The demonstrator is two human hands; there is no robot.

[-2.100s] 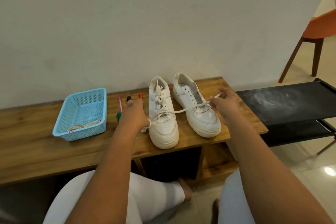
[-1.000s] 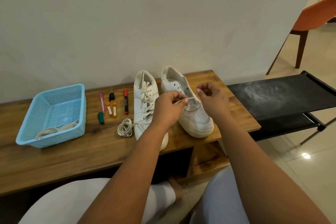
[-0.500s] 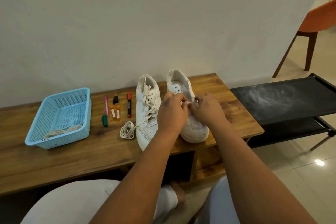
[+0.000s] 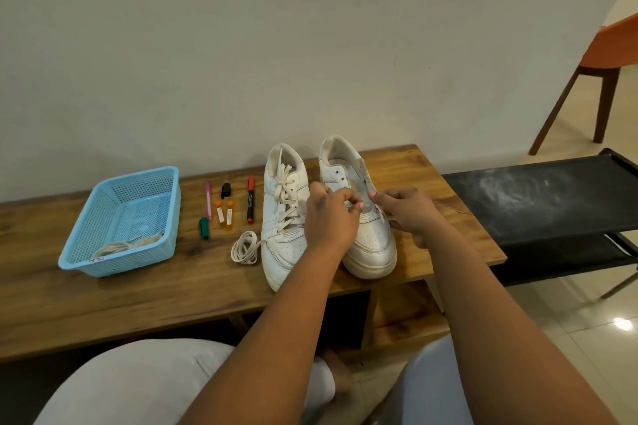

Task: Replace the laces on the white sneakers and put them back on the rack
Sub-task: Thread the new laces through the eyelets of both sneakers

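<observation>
While both hands work over the right sneaker (image 4: 367, 235), lacing step in progress, judged early: lace (image 4: 371, 217) crossing only the lowest eyelets near the toe, upper eyelets toward the collar bare

Left hand (image 4: 329, 217): fingers curled, thumb and forefinger pinching what looks like a lace end above the tongue; tip itself too small to confirm

Right hand (image 4: 409, 214): fingers curled at the right eyelet row, gripping lace or shoe edge, cannot tell which; a short strand showing just under the knuckles

Left sneaker (image 4: 283, 217): just beside its pair, toe toward the near edge, laced to the top, its surplus lace coiled (image 4: 245, 248) on the bench (image 4: 138, 297) at its left side

Rack (image 4: 538, 203): black, immediately right of the bench, top shelf dusty and carrying nothing

Also present: blue basket (image 4: 165, 248) at left with cords inside; markers (image 4: 249, 200) and small vials between basket and shoes

Next move, as judged: feed pinched end through the next eyelet up, draw through, even out both sides. Calls for a fine tip-first aim and steadying of the shoe. Racking both shoes still to come
</observation>
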